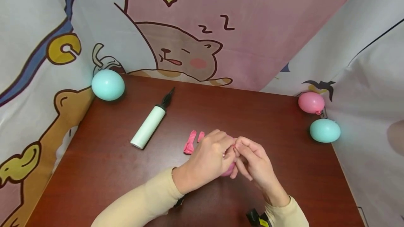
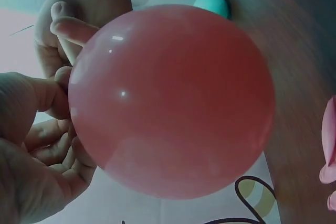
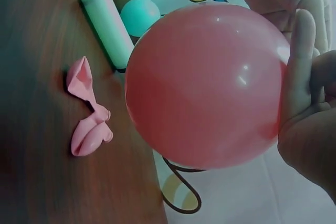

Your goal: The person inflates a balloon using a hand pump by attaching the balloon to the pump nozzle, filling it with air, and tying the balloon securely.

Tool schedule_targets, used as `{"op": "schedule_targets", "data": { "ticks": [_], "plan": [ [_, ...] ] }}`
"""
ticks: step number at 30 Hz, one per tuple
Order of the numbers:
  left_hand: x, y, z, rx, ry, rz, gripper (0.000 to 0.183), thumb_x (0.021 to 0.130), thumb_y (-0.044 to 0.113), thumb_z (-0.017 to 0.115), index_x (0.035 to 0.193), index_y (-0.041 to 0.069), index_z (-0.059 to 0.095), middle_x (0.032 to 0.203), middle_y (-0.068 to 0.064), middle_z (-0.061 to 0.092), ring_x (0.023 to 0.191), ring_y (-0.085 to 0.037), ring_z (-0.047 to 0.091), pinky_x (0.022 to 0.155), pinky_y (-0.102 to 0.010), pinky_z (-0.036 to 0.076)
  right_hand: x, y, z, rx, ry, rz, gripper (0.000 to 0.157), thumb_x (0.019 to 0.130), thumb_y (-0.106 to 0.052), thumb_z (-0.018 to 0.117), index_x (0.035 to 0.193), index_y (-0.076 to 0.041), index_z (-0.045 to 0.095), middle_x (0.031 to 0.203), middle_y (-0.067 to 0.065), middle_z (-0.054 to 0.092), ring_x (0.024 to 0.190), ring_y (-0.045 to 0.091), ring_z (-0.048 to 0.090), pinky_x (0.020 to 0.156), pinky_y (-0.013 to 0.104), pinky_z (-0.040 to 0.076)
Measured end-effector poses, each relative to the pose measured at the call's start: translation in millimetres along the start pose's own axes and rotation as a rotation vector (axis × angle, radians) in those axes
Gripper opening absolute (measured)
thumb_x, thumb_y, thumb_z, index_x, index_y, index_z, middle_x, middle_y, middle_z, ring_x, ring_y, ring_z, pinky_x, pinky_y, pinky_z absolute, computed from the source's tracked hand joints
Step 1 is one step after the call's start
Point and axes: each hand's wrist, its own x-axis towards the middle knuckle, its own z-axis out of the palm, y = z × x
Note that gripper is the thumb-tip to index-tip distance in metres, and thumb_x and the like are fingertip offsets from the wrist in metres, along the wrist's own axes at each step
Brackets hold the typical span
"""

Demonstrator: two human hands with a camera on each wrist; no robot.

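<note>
An inflated pink balloon [image 2: 173,103] fills the middle of both wrist views. From the head it is mostly covered by the hands, with only bits of pink [image 1: 228,171] showing. My left hand [image 1: 206,158] pinches at the balloon's neck end with thumb and fingers. Facing it, my right hand [image 1: 257,160] has thumb and forefinger pinched together at the same end, its other fingers loosely bent. The neck itself is hidden between the fingertips. Limp pink balloons [image 3: 86,135] lie on the table just beyond my left hand.
A white hand pump [image 1: 148,127] with a black nozzle lies left of centre on the brown table [image 1: 104,171]. One teal balloon [image 1: 108,85] sits at the back left corner. At the right edge are a small pink balloon [image 1: 311,103] and another teal balloon [image 1: 325,130]. Printed cloth [image 1: 268,16] surrounds the table.
</note>
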Motion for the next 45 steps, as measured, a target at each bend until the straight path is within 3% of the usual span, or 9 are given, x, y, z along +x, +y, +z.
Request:
{"op": "schedule_targets", "data": {
  "ticks": [5, 11, 18, 25, 33, 36, 39, 42, 45],
  "plan": [
    [2.1, -3.7, 2.2, 0.023, -0.027, 0.039, 0.022, 0.08, 0.0, 0.071, 0.069, 0.01, 0.056, 0.064, 0.003, 0.048, 0.062, -0.011, 0.045, 0.061, -0.019, 0.038, 1.1, 1.7, -4.2, 0.004, -0.038, 0.004, 0.031, 0.11, 0.0, 0.028, 0.087, 0.008, 0.046, 0.05, 0.028, 0.049, 0.024, 0.027, 0.03, 0.033, 0.031, 0.03],
    [7.9, -8.4, 2.3, 0.0, -0.033, 0.089, 0.024, 0.073, 0.001, 0.069, 0.065, 0.011, 0.048, 0.06, 0.003, 0.041, 0.059, -0.01, 0.038, 0.057, -0.015, 0.029, 1.3, -1.5, -8.1, -0.021, -0.06, -0.014, 0.03, 0.107, 0.005, 0.029, 0.088, 0.006, 0.053, 0.05, 0.031, 0.05, 0.025, 0.029, 0.036, 0.038, 0.029, 0.038],
    [10.2, -10.7, 0.1, -0.156, -0.051, 0.043, 0.017, 0.071, 0.0, 0.065, 0.069, 0.009, 0.051, 0.062, 0.003, 0.044, 0.06, -0.008, 0.04, 0.057, -0.012, 0.03, 5.0, -4.4, -7.0, 0.037, -0.061, -0.09, 0.037, 0.104, 0.011, 0.028, 0.096, -0.002, 0.062, 0.05, 0.03, 0.049, 0.023, 0.035, 0.03, 0.032, 0.027, 0.03],
    [9.5, -12.3, -3.7, -0.207, -0.071, 0.02, 0.014, 0.073, -0.001, 0.067, 0.074, 0.008, 0.056, 0.066, 0.002, 0.051, 0.064, -0.008, 0.047, 0.06, -0.01, 0.037, 5.9, -8.7, -9.1, 0.21, -0.109, 0.0, 0.029, 0.106, 0.007, 0.026, 0.081, 0.006, 0.041, 0.045, 0.015, 0.028, 0.024, 0.027, 0.016, 0.05, 0.029, 0.057],
    [10.0, -11.6, -11.7, -0.345, -0.059, -0.096, 0.012, 0.076, 0.0, 0.077, 0.079, 0.008, 0.069, 0.073, 0.001, 0.063, 0.069, -0.007, 0.059, 0.066, -0.01, 0.047, 4.1, -7.8, -13.2, 0.344, -0.176, 0.034, 0.032, 0.106, 0.007, 0.02, 0.081, 0.006, 0.039, 0.058, 0.015, 0.033, 0.026, 0.022, 0.015, 0.056, 0.03, 0.059],
    [9.6, -10.7, -14.6, -0.322, -0.039, -0.066, 0.01, 0.079, 0.0, 0.08, 0.082, 0.009, 0.075, 0.076, 0.001, 0.067, 0.072, -0.008, 0.061, 0.069, -0.012, 0.049, 3.5, -6.1, -13.4, 0.399, -0.176, 0.034, 0.033, 0.106, 0.006, 0.019, 0.081, 0.005, 0.04, 0.065, 0.013, 0.041, 0.026, 0.021, 0.016, 0.057, 0.029, 0.06],
    [6.8, -8.4, -15.8, -0.205, -0.052, 0.027, 0.007, 0.085, 0.001, 0.077, 0.086, 0.008, 0.078, 0.077, 0.001, 0.068, 0.074, -0.011, 0.061, 0.071, -0.014, 0.05, 2.7, -4.6, -12.6, 0.429, -0.14, 0.047, 0.034, 0.106, 0.005, 0.021, 0.082, 0.004, 0.044, 0.071, 0.008, 0.052, 0.027, 0.021, 0.015, 0.058, 0.027, 0.059],
    [4.1, -5.9, -18.2, -0.095, -0.102, 0.098, 0.007, 0.09, 0.001, 0.072, 0.091, 0.006, 0.077, 0.079, 0.0, 0.064, 0.076, -0.013, 0.059, 0.072, -0.016, 0.048, 2.7, -3.3, -11.3, 0.412, -0.112, 0.043, 0.036, 0.107, 0.005, 0.021, 0.083, 0.002, 0.047, 0.077, 0.004, 0.058, 0.027, 0.022, 0.016, 0.059, 0.025, 0.059],
    [4.0, -6.1, -21.5, -0.099, -0.162, 0.107, 0.002, 0.092, 0.006, 0.075, 0.091, 0.007, 0.075, 0.081, 0.0, 0.063, 0.08, -0.014, 0.058, 0.073, -0.017, 0.048, 2.7, -2.6, -9.6, 0.374, -0.099, 0.024, 0.036, 0.107, 0.006, 0.02, 0.084, 0.002, 0.048, 0.081, 0.003, 0.061, 0.028, 0.023, 0.017, 0.059, 0.026, 0.059]
  ]
}}
